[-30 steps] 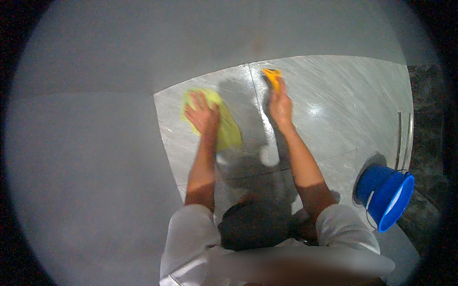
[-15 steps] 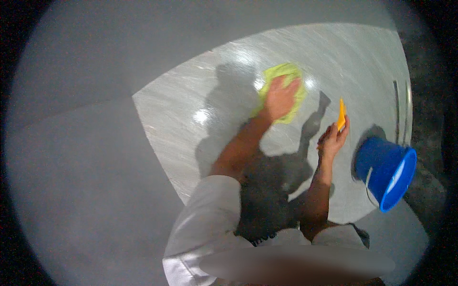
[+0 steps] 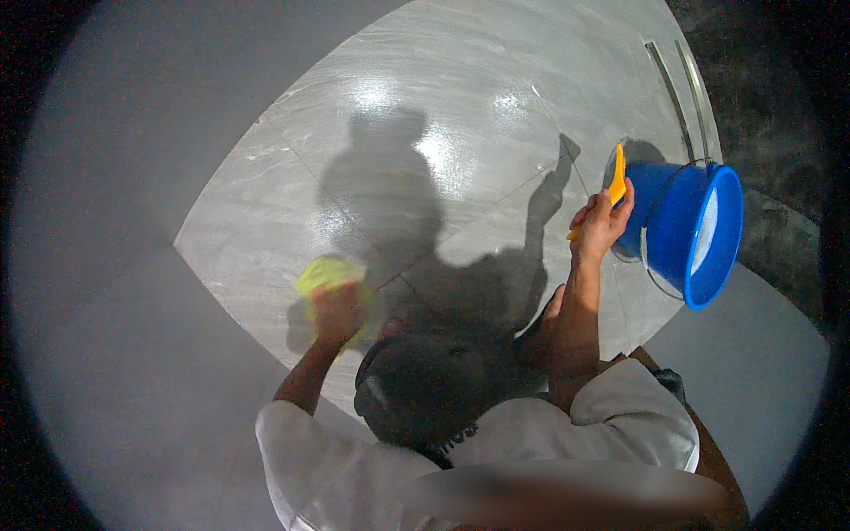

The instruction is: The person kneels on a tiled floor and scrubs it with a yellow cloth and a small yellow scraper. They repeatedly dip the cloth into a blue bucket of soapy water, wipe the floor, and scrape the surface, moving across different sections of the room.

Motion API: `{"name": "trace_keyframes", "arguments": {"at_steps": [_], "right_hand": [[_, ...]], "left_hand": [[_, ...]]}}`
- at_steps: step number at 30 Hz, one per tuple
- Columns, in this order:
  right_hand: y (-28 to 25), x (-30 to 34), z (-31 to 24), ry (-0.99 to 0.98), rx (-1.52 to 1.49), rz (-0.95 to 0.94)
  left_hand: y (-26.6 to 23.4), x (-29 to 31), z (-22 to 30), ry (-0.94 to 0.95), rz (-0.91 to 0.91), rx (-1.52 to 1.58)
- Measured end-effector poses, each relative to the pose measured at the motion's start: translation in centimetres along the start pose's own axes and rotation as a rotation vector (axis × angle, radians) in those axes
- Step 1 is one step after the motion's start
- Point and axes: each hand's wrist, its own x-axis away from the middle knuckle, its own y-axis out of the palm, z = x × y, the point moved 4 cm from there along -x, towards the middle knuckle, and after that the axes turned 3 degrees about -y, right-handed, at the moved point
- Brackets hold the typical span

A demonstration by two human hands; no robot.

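Note:
A yellow-green cleaning cloth [image 3: 324,273] lies on the grey tiled floor [image 3: 478,106] at the left, under my left hand [image 3: 339,311]. The hand presses on it, and its fingers are smeared by motion. My right hand [image 3: 600,226] is raised and closed around a slim orange-yellow tool [image 3: 618,170]. One end points up and away past the fingers, and a small bit shows below the hand; the kind of tool cannot be told. Just right of this hand stands a blue bucket [image 3: 655,190] with a wire handle and something whitish inside.
Grey walls [image 3: 115,265] bound the tiles on the left and at the lower right. Two metal strips [image 3: 677,102] lie along the far right edge, by a darker surface [image 3: 779,133]. My bent knee [image 3: 416,380] is close below the left hand. Shiny patches and shadows cover the tiles.
My left hand has swept the cloth toward me and to the left. The view has shifted, and my right hand, still holding the tool, now appears nearer the bucket.

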Motion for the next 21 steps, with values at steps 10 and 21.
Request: {"name": "trace_keyframes", "arguments": {"at_steps": [10,21], "right_hand": [[-5.2,0.8,-0.2,0.081,-0.065,0.112],[2.8,3.7,0.6,-0.11,0.237,-0.166]], "left_hand": [[-6.0,-31.6,27.9,0.725,0.364,0.096],[-7.4,-27.7,20.5,0.191,-0.341,1.193]]}}
